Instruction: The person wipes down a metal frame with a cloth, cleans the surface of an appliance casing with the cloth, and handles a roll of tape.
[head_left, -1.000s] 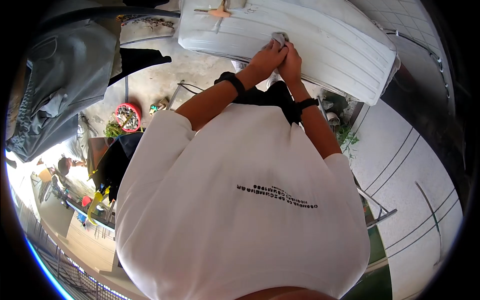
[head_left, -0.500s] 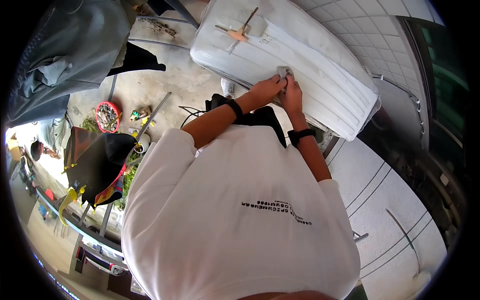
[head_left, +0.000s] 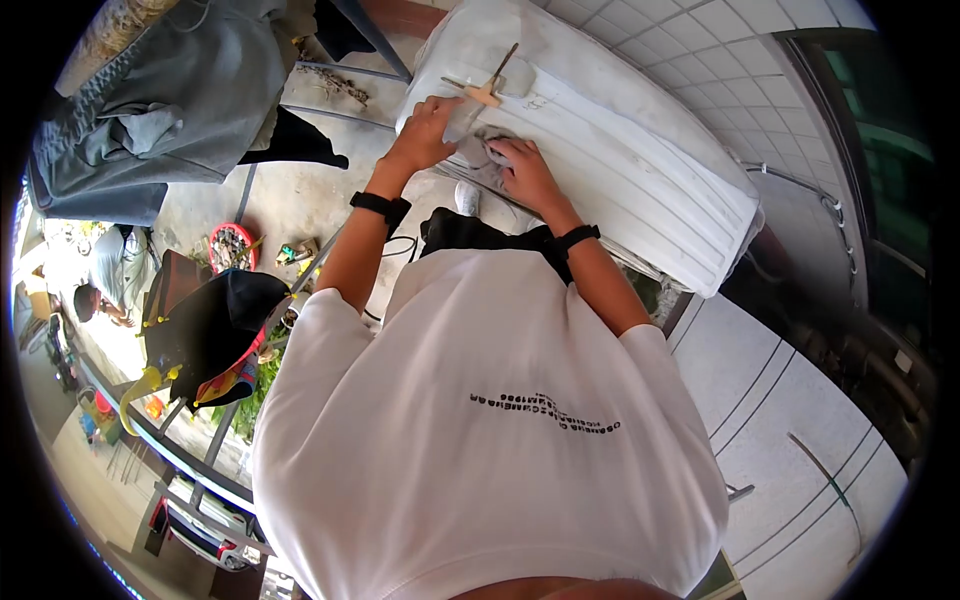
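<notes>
My left hand [head_left: 424, 136] is at the near-left edge of a long, white, ribbed surface [head_left: 620, 165], fingers curved and apart, with nothing plainly held. A clear, film-like patch lies just right of its fingertips. My right hand [head_left: 527, 175] grips a crumpled grey cloth [head_left: 482, 157] against the near edge of the surface, its fingers bent over the cloth. Beyond the left fingertips lies a tool with an orange-tan grip [head_left: 484, 94] and thin dark rods; the hand does not clearly touch it. Both wrists wear black bands.
Grey clothes [head_left: 190, 110] hang at the upper left. A red basin of stones [head_left: 232, 246] stands on the floor, near a dark upturned umbrella [head_left: 215, 325] and metal rails. Another person [head_left: 115, 270] bends at the far left. A tiled wall [head_left: 690, 60] runs behind the white surface.
My hands were together on the cloth farther right. Both have moved left with the cloth; the left hand has separated from it and reached toward the tool.
</notes>
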A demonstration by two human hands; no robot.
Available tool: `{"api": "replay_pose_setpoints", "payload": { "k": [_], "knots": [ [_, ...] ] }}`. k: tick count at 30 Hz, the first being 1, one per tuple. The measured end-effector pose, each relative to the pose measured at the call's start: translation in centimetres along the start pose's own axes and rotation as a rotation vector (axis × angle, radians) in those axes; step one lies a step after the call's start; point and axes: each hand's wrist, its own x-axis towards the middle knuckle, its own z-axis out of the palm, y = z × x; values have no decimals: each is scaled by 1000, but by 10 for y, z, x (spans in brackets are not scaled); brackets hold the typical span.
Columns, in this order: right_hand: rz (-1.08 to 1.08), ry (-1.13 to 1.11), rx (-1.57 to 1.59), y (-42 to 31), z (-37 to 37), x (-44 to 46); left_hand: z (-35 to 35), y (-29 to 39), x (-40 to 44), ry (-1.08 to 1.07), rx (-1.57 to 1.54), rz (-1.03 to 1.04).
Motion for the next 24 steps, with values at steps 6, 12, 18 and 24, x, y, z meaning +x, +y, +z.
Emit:
{"api": "replay_pose_setpoints", "payload": {
  "k": [6,12,18,24],
  "knots": [
    [221,49,-38,42,-49,-77,27,0,67,111,24,65],
    [493,236,-213,61,-81,-170,52,30,94,160,127,33],
    [701,512,-173,104,-95,-247,74,25,103,124,252,-53],
    [824,394,-386,117,-73,-232,82,24,101,235,265,8]
  ]
}}
